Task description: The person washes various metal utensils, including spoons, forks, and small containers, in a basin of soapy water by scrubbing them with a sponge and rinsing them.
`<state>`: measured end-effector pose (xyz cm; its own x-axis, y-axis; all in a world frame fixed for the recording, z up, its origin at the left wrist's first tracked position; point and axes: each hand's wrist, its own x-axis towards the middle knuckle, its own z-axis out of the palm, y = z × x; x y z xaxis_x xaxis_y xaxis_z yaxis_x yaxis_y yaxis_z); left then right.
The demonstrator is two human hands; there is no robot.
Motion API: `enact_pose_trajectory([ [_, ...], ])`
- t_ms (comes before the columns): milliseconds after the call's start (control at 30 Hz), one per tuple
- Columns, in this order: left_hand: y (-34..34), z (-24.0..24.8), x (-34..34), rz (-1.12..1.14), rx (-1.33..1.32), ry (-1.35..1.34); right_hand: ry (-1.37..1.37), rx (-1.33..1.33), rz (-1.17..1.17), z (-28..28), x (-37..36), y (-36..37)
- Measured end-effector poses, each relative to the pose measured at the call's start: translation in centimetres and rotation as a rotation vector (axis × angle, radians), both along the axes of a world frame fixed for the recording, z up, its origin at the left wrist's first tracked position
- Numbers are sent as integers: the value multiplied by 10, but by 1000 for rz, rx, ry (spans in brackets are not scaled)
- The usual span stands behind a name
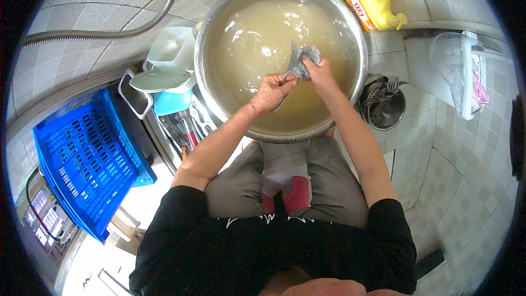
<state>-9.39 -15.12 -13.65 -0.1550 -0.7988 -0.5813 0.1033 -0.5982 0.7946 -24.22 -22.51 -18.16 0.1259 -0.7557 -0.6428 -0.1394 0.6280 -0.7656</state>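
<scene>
Over a wide metal basin (pixel 200 66) of cloudy water, both my hands work close together. My left hand (pixel 269 92) is closed round the handle of a metal spatula (pixel 293 57), whose broad grey head points away from me. Pressed against that head is a grey steel wool scrubber (pixel 310 55), held in the fingers of my right hand (pixel 321 71). The scrubber and fingers cover part of the spatula, so its exact shape is hard to make out.
Right of the basin are a yellow pump jug (pixel 375 3) and a metal pot (pixel 386 111) with forks. Plastic containers (pixel 171 44), several utensils (pixel 181 129) and blue crates (pixel 87 153) stand left. A metal hose (pixel 109 35) hangs at upper left.
</scene>
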Motion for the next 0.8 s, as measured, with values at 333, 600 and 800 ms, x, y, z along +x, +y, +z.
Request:
enact_pose_trajectory([
  [333, -1, 2, 13, 175, 206, 101, 792, -607, 82, -26, -34, -32],
  [600, 11, -20, -2, 157, 8, 81, -424, -132, -121, 21, 17, 7],
  [800, -2, -17, 12, 403, -138, -195, -104, -104, 89, 15, 15, 3],
])
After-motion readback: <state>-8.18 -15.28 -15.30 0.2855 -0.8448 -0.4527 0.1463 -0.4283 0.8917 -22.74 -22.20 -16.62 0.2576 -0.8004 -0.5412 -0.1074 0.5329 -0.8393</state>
